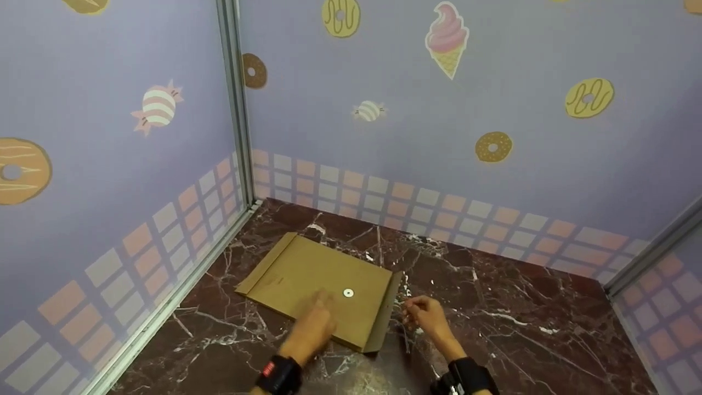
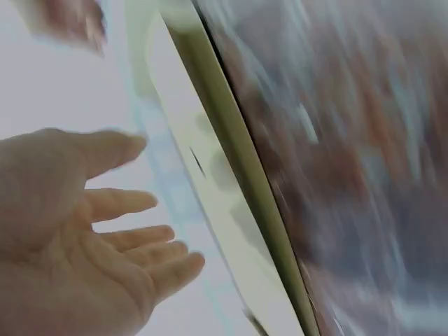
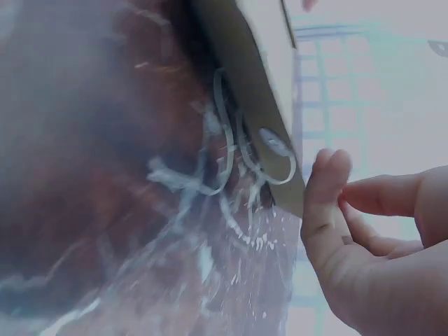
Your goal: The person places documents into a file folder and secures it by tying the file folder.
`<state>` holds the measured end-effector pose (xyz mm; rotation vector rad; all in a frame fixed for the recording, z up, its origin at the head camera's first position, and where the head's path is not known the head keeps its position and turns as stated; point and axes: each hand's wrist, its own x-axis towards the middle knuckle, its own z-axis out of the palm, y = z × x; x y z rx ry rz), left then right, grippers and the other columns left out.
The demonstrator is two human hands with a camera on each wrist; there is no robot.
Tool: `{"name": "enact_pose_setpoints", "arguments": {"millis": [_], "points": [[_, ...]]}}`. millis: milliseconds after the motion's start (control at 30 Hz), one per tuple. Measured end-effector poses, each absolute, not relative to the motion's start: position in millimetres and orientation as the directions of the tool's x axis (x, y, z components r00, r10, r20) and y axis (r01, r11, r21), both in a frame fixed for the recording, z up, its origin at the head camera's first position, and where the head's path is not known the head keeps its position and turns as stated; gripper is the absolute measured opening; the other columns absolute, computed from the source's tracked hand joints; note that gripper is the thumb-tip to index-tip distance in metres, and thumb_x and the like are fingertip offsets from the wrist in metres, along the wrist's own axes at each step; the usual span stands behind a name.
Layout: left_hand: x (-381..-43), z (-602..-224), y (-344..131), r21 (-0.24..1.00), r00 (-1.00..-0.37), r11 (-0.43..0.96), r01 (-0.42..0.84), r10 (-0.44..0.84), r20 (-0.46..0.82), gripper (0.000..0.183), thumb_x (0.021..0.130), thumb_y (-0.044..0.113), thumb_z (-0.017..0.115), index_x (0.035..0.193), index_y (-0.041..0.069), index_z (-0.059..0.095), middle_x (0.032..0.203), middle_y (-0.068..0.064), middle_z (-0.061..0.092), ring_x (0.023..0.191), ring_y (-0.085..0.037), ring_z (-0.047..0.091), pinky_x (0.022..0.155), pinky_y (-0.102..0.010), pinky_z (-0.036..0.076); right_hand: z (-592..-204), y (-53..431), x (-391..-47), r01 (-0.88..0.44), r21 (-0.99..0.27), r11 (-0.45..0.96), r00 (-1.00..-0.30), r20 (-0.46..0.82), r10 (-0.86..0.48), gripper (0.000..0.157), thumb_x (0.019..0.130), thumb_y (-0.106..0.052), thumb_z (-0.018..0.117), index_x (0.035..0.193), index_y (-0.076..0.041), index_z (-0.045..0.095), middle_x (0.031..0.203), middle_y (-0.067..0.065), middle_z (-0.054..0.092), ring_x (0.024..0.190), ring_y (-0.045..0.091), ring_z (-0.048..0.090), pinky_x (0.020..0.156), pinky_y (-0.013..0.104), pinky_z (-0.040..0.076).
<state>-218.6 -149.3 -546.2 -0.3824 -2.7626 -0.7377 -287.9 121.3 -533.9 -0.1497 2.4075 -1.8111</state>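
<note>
A brown kraft document envelope (image 1: 329, 269) lies on the dark marble surface, with a white round button (image 1: 348, 293) on its face. Its flap (image 1: 384, 315) is folded out at the right end. In the right wrist view a thin white string (image 3: 227, 140) loops beside the flap's button (image 3: 275, 142). Blurred in the head view, my left hand (image 1: 315, 323) hovers over the envelope's near edge; the left wrist view shows its fingers (image 2: 168, 269) spread loosely. My right hand (image 1: 430, 318) is just right of the flap, thumb and curled fingertips together, nothing visible between them.
Purple panels with sweets and pastel squares rise on the left (image 1: 137, 181), at the back (image 1: 411, 137) and on the right (image 1: 677, 296). A metal post (image 1: 236, 104) marks the back left corner. The marble surface (image 1: 521, 340) extends to the right.
</note>
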Motion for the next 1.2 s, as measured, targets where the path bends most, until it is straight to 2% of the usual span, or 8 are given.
{"name": "enact_pose_setpoints", "arguments": {"millis": [133, 233, 400, 533, 633, 767, 1000, 1200], "points": [[-227, -556, -176, 0.484, -0.979, 0.854, 0.191, 0.129, 0.159, 0.077, 0.091, 0.029, 0.069, 0.148, -0.01, 0.034, 0.155, -0.034, 0.026, 0.144, -0.054, 0.023, 0.117, -0.064, 0.02, -543, 126, -279, -0.09, -0.925, 0.369, -0.979, 0.014, -0.204, 0.02, 0.093, 0.007, 0.054, 0.109, 0.018, 0.059, 0.087, 0.025, 0.067, 0.067, 0.021, 0.064, 0.056, 0.03, 0.055], [-226, -563, -180, 0.494, -0.99, 0.857, 0.143, 0.12, 0.079, 0.078, 0.092, 0.037, 0.067, 0.148, -0.009, 0.035, 0.156, -0.035, 0.026, 0.145, -0.054, 0.02, 0.118, -0.065, 0.017, -550, 128, -276, -0.135, -0.902, 0.411, -0.965, 0.026, -0.261, 0.027, 0.092, 0.004, 0.059, 0.116, 0.017, 0.057, 0.092, 0.026, 0.066, 0.07, 0.024, 0.064, 0.056, 0.033, 0.055], [-222, -566, -166, 0.438, -0.987, 0.884, 0.163, 0.147, 0.069, 0.076, 0.091, 0.043, 0.066, 0.146, -0.005, 0.042, 0.154, -0.031, 0.033, 0.143, -0.052, 0.028, 0.116, -0.063, 0.024, -555, 127, -275, -0.205, -0.887, 0.413, -0.932, 0.048, -0.359, 0.043, 0.092, -0.011, 0.068, 0.126, 0.012, 0.053, 0.102, 0.024, 0.065, 0.08, 0.027, 0.065, 0.06, 0.035, 0.055], [-218, -565, -147, 0.333, -0.973, 0.915, 0.227, 0.202, 0.11, 0.076, 0.09, 0.048, 0.065, 0.142, -0.005, 0.047, 0.148, -0.029, 0.041, 0.138, -0.049, 0.038, 0.112, -0.061, 0.032, -554, 125, -274, -0.258, -0.866, 0.427, -0.929, 0.101, -0.356, 0.045, 0.092, -0.016, 0.069, 0.127, 0.008, 0.055, 0.1, 0.021, 0.066, 0.081, 0.023, 0.065, 0.06, 0.034, 0.055], [-215, -565, -135, 0.27, -0.966, 0.93, 0.25, 0.219, 0.14, 0.076, 0.089, 0.049, 0.065, 0.14, -0.006, 0.05, 0.144, -0.028, 0.046, 0.133, -0.047, 0.043, 0.11, -0.058, 0.035, -553, 126, -273, -0.256, -0.87, 0.421, -0.935, 0.112, -0.337, 0.044, 0.091, -0.015, 0.07, 0.128, 0.006, 0.056, 0.098, 0.02, 0.065, 0.081, 0.021, 0.064, 0.061, 0.038, 0.057], [-210, -567, -124, 0.215, -0.96, 0.94, 0.264, 0.233, 0.158, 0.076, 0.089, 0.052, 0.064, 0.139, -0.004, 0.052, 0.14, -0.026, 0.048, 0.13, -0.043, 0.047, 0.11, -0.055, 0.037, -553, 134, -270, -0.222, -0.892, 0.393, -0.941, 0.09, -0.327, 0.041, 0.091, -0.008, 0.068, 0.128, 0.007, 0.058, 0.095, 0.022, 0.065, 0.078, 0.029, 0.064, 0.061, 0.043, 0.058], [-192, -571, -109, 0.101, -0.929, 0.937, 0.334, 0.309, 0.204, 0.07, 0.087, 0.056, 0.064, 0.133, 0.003, 0.059, 0.128, -0.017, 0.057, 0.121, -0.034, 0.052, 0.101, -0.048, 0.044, -560, 152, -259, -0.346, -0.76, 0.55, -0.914, 0.139, -0.382, 0.03, 0.087, -0.003, 0.07, 0.116, 0.003, 0.066, 0.083, 0.013, 0.067, 0.065, 0.013, 0.061, 0.052, 0.022, 0.05], [-178, -569, -95, 0.101, -0.917, 0.915, 0.392, 0.379, 0.122, 0.068, 0.089, 0.055, 0.064, 0.136, 0.006, 0.057, 0.131, -0.016, 0.057, 0.122, -0.034, 0.054, 0.101, -0.048, 0.045, -568, 162, -244, -0.375, -0.665, 0.646, -0.902, 0.101, -0.42, 0.026, 0.083, -0.006, 0.077, 0.107, -0.003, 0.07, 0.081, 0.007, 0.061, 0.066, 0.006, 0.053, 0.055, 0.021, 0.044]]}}
